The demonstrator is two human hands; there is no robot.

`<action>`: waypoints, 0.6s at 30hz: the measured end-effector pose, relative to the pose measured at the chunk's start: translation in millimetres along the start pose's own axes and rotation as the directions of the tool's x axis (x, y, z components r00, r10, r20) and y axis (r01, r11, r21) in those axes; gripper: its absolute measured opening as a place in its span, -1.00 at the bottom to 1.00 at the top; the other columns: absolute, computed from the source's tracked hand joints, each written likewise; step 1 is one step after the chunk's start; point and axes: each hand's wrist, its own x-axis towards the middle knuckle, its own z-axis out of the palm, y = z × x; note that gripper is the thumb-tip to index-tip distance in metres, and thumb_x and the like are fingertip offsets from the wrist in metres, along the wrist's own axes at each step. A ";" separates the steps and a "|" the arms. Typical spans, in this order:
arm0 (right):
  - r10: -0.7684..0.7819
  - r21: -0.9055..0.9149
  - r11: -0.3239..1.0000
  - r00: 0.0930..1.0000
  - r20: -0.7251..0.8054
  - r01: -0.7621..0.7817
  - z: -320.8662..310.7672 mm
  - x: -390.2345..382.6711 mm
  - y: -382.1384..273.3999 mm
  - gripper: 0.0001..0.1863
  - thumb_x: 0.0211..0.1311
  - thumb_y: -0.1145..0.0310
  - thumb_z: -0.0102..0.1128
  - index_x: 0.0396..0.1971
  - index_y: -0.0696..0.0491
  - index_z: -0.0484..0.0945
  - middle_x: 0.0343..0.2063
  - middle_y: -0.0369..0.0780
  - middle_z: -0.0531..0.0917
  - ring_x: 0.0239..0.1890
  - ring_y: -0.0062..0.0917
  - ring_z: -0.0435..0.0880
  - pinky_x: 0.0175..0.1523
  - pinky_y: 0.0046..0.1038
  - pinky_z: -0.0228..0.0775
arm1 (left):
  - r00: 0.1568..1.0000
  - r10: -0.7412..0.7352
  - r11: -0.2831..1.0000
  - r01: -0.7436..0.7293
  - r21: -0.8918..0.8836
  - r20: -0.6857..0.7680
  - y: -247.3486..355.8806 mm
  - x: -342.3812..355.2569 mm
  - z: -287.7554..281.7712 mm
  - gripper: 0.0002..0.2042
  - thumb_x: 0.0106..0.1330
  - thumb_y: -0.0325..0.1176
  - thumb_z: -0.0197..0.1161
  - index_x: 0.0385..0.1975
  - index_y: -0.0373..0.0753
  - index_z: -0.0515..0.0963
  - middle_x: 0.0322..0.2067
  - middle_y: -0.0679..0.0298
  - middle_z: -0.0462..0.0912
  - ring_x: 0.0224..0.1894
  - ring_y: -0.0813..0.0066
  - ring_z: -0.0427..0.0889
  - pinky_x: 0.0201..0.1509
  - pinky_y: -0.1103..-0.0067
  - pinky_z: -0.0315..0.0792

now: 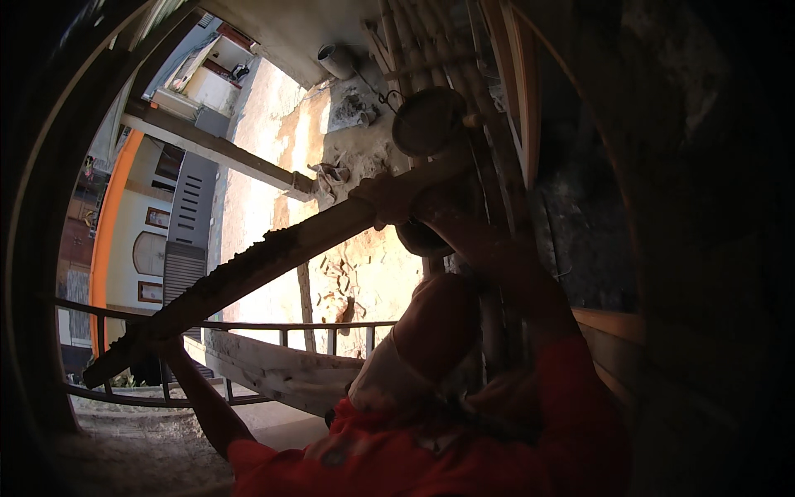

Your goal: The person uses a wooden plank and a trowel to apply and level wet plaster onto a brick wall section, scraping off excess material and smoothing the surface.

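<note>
A long, dark board (265, 257), rough with lumps along its upper edge, slants across the view from lower left to upper right. My left hand (170, 345) grips it near its lower left end; the fingers are partly hidden behind it. Closer to the other end, my right hand (387, 199) is wrapped round the board, fingers over its upper edge. Just beyond the right hand sits a dark round bucket (426, 123). Another dark rounded container (421, 238) shows partly below the board, beside my right wrist. My bent knee (439, 319) is under my right forearm.
Bamboo poles (414, 37) run along the right side beneath the buckets. Far below, a pale bucket (335, 60) and rubble lie on the ground. A wooden post (224, 149) juts in from the left, and a ladder-like metal frame (286, 338) crosses in front of me.
</note>
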 end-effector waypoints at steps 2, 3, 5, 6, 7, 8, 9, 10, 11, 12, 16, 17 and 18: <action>-0.040 0.050 0.998 0.998 0.044 0.038 27.2 15.6 3.2 -0.17 -0.43 0.27 0.52 0.08 -0.01 0.45 0.00 -0.12 0.53 0.04 -0.14 0.51 0.14 -0.13 0.36 | 1.000 0.004 0.999 -0.005 0.048 0.021 -1.1 1.7 -18.3 -0.41 -0.07 -0.25 0.49 -0.01 -0.35 0.48 -0.04 -0.01 0.54 0.00 0.11 0.55 0.16 0.24 0.44; -0.056 0.020 0.998 0.998 0.022 0.056 43.2 20.7 6.4 -0.16 -0.45 0.26 0.52 0.07 -0.02 0.46 -0.04 -0.12 0.55 0.04 -0.14 0.53 0.13 -0.13 0.36 | 1.000 0.006 0.998 -0.008 0.069 0.029 -3.3 1.9 -23.7 -0.39 -0.06 -0.24 0.49 0.02 -0.34 0.47 -0.01 -0.03 0.53 0.03 0.09 0.54 0.18 0.23 0.43; -0.092 0.132 0.987 0.996 0.020 0.088 75.5 24.5 18.1 -0.16 -0.50 0.28 0.53 0.04 -0.04 0.48 -0.08 -0.11 0.58 0.01 -0.15 0.55 0.12 -0.13 0.37 | 0.999 0.012 0.994 -0.016 0.108 0.044 -10.6 -0.2 -26.2 -0.36 -0.04 -0.22 0.49 0.07 -0.32 0.44 0.06 -0.05 0.49 0.09 0.07 0.51 0.22 0.22 0.41; -0.102 0.166 0.981 0.995 -0.010 0.102 89.0 23.5 25.4 -0.16 -0.53 0.30 0.53 0.02 -0.04 0.49 -0.10 -0.11 0.58 0.00 -0.14 0.55 0.11 -0.13 0.37 | 0.999 0.007 0.994 -0.011 0.112 0.037 -14.0 -2.4 -23.9 -0.35 -0.03 -0.21 0.49 0.09 -0.31 0.43 0.09 -0.06 0.47 0.13 0.06 0.49 0.24 0.22 0.39; -0.063 0.188 0.980 0.998 0.012 0.059 102.7 19.9 31.0 -0.17 -0.55 0.32 0.53 0.00 -0.04 0.50 -0.12 -0.10 0.59 -0.01 -0.13 0.56 0.11 -0.13 0.37 | 1.000 -0.016 0.993 0.014 0.115 0.018 -16.9 -5.9 -17.7 -0.33 -0.02 -0.21 0.48 0.12 -0.31 0.42 0.12 -0.08 0.45 0.16 0.05 0.48 0.26 0.21 0.38; -0.041 0.174 0.984 0.999 0.009 0.039 112.5 15.5 36.2 -0.15 -0.57 0.35 0.54 0.01 -0.02 0.50 -0.12 -0.09 0.59 0.00 -0.14 0.57 0.12 -0.15 0.38 | 1.000 -0.011 0.994 0.008 0.107 0.026 -17.9 -9.5 -9.2 -0.34 -0.03 -0.20 0.48 0.10 -0.30 0.43 0.09 -0.07 0.47 0.14 0.04 0.49 0.25 0.22 0.39; -0.061 0.156 0.986 0.996 0.061 0.051 115.9 11.7 43.8 -0.18 -0.45 0.34 0.52 0.06 -0.02 0.49 -0.10 -0.08 0.60 0.01 -0.16 0.57 0.12 -0.17 0.38 | 1.000 -0.025 0.995 0.023 0.099 0.018 -16.5 -12.4 -0.7 -0.35 -0.03 -0.19 0.48 0.09 -0.30 0.44 0.07 -0.06 0.49 0.12 0.04 0.51 0.24 0.22 0.40; -0.108 0.159 0.982 0.994 0.011 0.104 116.1 3.1 51.0 -0.19 -0.38 0.31 0.54 0.09 -0.05 0.46 -0.06 -0.08 0.58 0.03 -0.14 0.56 0.14 -0.15 0.38 | 0.999 -0.040 0.995 0.039 0.090 0.011 -11.6 -15.8 12.3 -0.36 -0.04 -0.19 0.48 0.07 -0.30 0.45 0.05 -0.05 0.51 0.10 0.04 0.53 0.23 0.22 0.41; -0.075 0.137 0.988 0.996 0.051 0.068 113.0 -7.3 57.4 -0.19 -0.30 0.28 0.56 0.13 -0.08 0.44 -0.02 -0.07 0.56 0.04 -0.11 0.55 0.15 -0.12 0.38 | 0.998 -0.056 0.995 0.056 0.082 0.005 -3.4 -18.4 25.2 -0.37 -0.04 -0.18 0.49 0.06 -0.30 0.47 0.02 -0.05 0.53 0.08 0.03 0.55 0.22 0.22 0.42; -0.028 0.274 0.962 0.998 0.060 0.011 98.3 -13.5 71.3 -0.24 -0.22 0.27 0.52 0.13 -0.10 0.45 0.01 -0.09 0.56 0.08 -0.14 0.53 0.13 -0.10 0.39 | 0.995 -0.099 0.991 0.099 0.090 0.005 8.4 -18.0 38.8 -0.38 -0.05 -0.18 0.49 0.04 -0.30 0.48 0.00 -0.04 0.55 0.06 0.03 0.57 0.21 0.22 0.43; 0.004 -0.512 0.770 0.805 -0.593 -0.381 26.5 -43.6 128.5 -0.59 0.13 0.26 0.18 0.03 -0.13 0.52 -0.05 -0.22 0.55 0.25 -0.32 0.38 0.10 -0.07 0.36 | 1.000 0.010 0.983 -0.006 0.185 -0.021 84.3 -8.6 61.4 -0.39 -0.11 -0.19 0.52 -0.03 -0.34 0.51 -0.10 -0.04 0.60 -0.03 0.02 0.62 0.15 0.23 0.47; 0.030 -0.518 0.689 0.734 -0.678 -0.507 7.9 -49.6 146.5 -0.66 0.14 0.27 0.15 -0.04 -0.11 0.56 -0.04 -0.21 0.55 0.25 -0.31 0.38 0.15 -0.05 0.34 | 0.998 0.062 0.973 -0.055 0.222 -0.023 106.0 -2.9 65.2 -0.40 -0.10 -0.20 0.51 -0.03 -0.34 0.50 -0.10 -0.04 0.60 -0.03 0.01 0.61 0.15 0.23 0.47; -0.004 -0.523 0.596 0.649 -0.761 -0.609 -10.0 -54.4 165.9 -0.73 0.16 0.29 0.12 -0.12 -0.08 0.59 -0.04 -0.21 0.55 0.25 -0.30 0.38 0.20 -0.04 0.31 | 0.999 0.000 0.992 0.005 0.126 -0.042 126.7 2.5 69.0 -0.41 -0.10 -0.22 0.51 -0.03 -0.34 0.50 -0.10 -0.05 0.59 -0.03 0.00 0.61 0.15 0.23 0.47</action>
